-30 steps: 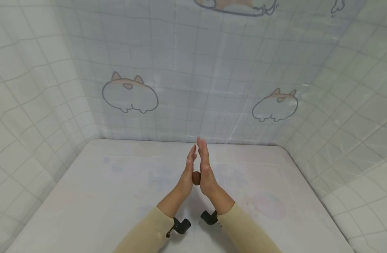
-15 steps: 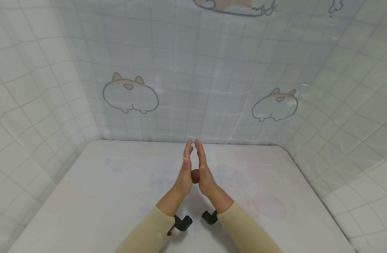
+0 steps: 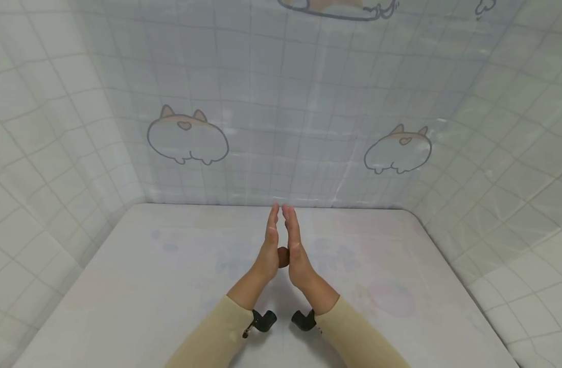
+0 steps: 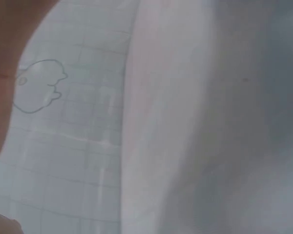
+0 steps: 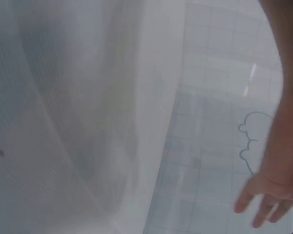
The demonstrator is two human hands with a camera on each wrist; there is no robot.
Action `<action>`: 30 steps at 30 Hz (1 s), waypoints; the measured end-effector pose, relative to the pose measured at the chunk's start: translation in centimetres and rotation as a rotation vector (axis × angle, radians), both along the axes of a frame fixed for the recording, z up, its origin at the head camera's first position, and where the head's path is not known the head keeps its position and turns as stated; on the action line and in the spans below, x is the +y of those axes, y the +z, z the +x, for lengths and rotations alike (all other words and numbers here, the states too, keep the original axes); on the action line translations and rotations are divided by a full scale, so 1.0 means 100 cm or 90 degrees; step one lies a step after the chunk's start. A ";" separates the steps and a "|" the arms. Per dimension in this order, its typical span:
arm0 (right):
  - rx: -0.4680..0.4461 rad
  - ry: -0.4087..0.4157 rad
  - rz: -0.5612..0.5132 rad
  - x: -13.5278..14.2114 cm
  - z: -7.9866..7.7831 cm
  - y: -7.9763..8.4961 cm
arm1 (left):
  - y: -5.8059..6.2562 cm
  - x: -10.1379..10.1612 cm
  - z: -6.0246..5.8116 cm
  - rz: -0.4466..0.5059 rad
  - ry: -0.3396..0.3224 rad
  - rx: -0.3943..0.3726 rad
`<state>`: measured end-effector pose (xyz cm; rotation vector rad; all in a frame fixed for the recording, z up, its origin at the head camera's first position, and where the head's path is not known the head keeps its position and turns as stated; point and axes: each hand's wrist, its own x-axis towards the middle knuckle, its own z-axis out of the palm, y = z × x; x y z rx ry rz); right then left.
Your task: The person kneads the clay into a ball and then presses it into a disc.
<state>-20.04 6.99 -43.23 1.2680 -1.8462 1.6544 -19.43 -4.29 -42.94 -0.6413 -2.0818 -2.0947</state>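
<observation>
A small brown ball-like lump (image 3: 283, 257) sits between the two palms in the head view, touched from both sides. My left hand (image 3: 268, 253) lies flat against its left side with straight fingers pointing away from me. On the other side my right hand (image 3: 298, 258) presses with its palm, fingers straight too. The fingertips of both hands nearly meet beyond the lump. In the left wrist view only part of the left hand (image 4: 2, 73) shows at the left edge. The right wrist view has part of a hand (image 5: 278, 161) at its right edge; the lump is out of sight there.
Below the hands spreads a white table (image 3: 161, 286) with faint coloured patches. A grid-patterned curtain (image 3: 281, 102) with dog drawings stands behind it and along both sides. Black wrist cameras (image 3: 264, 321) stick out inward from the beige sleeves (image 3: 216, 332).
From the first frame to the middle one, the left fingers slid forward until level with the right ones, and the hands shifted slightly left. Since then they have barely moved, the lump still between the palms.
</observation>
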 end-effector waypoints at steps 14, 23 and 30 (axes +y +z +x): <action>-0.113 -0.111 -0.012 0.006 -0.013 -0.001 | -0.007 0.006 0.012 -0.047 -0.035 -0.005; -0.162 -0.090 -0.040 0.005 -0.023 -0.013 | -0.002 0.003 0.011 0.030 -0.073 0.036; -0.139 -0.030 -0.014 -0.001 -0.019 -0.018 | 0.006 -0.002 0.004 0.062 -0.043 0.075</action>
